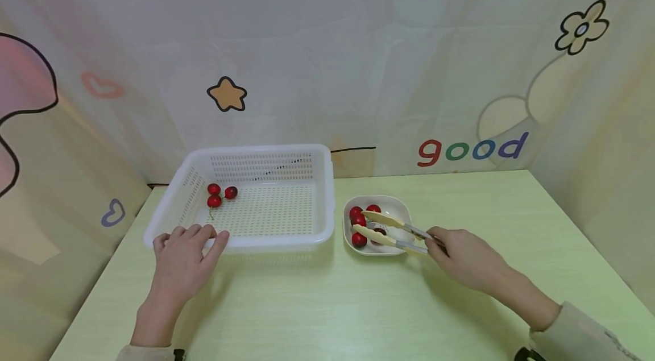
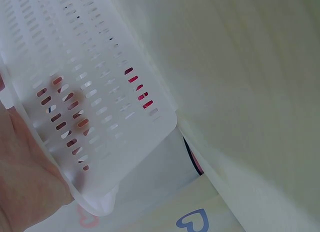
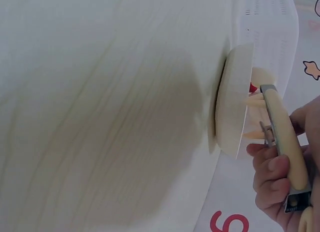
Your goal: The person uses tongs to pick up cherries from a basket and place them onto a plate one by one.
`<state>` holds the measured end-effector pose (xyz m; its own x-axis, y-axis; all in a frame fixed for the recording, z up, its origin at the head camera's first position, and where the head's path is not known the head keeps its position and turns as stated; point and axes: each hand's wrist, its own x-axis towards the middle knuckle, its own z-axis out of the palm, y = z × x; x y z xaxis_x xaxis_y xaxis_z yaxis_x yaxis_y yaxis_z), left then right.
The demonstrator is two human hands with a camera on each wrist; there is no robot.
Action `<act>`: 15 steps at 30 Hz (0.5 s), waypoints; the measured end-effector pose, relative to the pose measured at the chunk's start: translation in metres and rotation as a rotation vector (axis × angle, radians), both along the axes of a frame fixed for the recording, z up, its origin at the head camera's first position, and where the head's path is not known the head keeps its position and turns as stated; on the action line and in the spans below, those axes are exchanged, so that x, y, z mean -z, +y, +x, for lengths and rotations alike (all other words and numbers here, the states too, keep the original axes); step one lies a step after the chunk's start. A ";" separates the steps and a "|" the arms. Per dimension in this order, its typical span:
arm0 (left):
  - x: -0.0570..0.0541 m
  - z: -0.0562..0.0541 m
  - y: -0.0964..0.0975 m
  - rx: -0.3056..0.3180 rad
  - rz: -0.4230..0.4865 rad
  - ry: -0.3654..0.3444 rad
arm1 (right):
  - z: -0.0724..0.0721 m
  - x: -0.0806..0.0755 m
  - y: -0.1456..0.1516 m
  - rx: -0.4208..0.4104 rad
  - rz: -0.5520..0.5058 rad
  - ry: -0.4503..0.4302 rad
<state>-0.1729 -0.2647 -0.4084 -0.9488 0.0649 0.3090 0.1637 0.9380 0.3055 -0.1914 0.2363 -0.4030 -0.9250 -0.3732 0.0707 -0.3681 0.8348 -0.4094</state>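
My left hand (image 1: pixel 181 264) grips the near rim of a white perforated plastic basket (image 1: pixel 319 239), toward its left corner. Its fingers reach over the edge and show through the holes in the left wrist view. Three red cherries (image 1: pixel 214 202) lie together in the left part of the basket, one with a green stem. In my right hand (image 1: pixel 468 258) are cream-tipped tongs (image 1: pixel 381 219), their tips spread over a small white dish (image 1: pixel 401 213). Several cherries (image 1: pixel 359 240) lie in that dish, partly covered by the tongs; one sits between the tips.
The pale green table (image 1: pixel 327 304) carries both containers, the dish just right of the basket. A printed curtain (image 1: pixel 327 65) hangs behind the table's far edge and along both sides.
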 end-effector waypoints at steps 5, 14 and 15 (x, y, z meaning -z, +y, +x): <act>0.001 0.000 -0.001 -0.003 0.002 -0.002 | -0.001 0.000 -0.001 0.051 -0.046 -0.083; 0.001 0.000 0.000 -0.001 0.003 0.005 | -0.004 0.003 -0.001 0.051 -0.051 -0.108; 0.001 0.000 0.000 -0.001 0.003 0.006 | -0.004 0.003 -0.001 0.049 -0.052 -0.107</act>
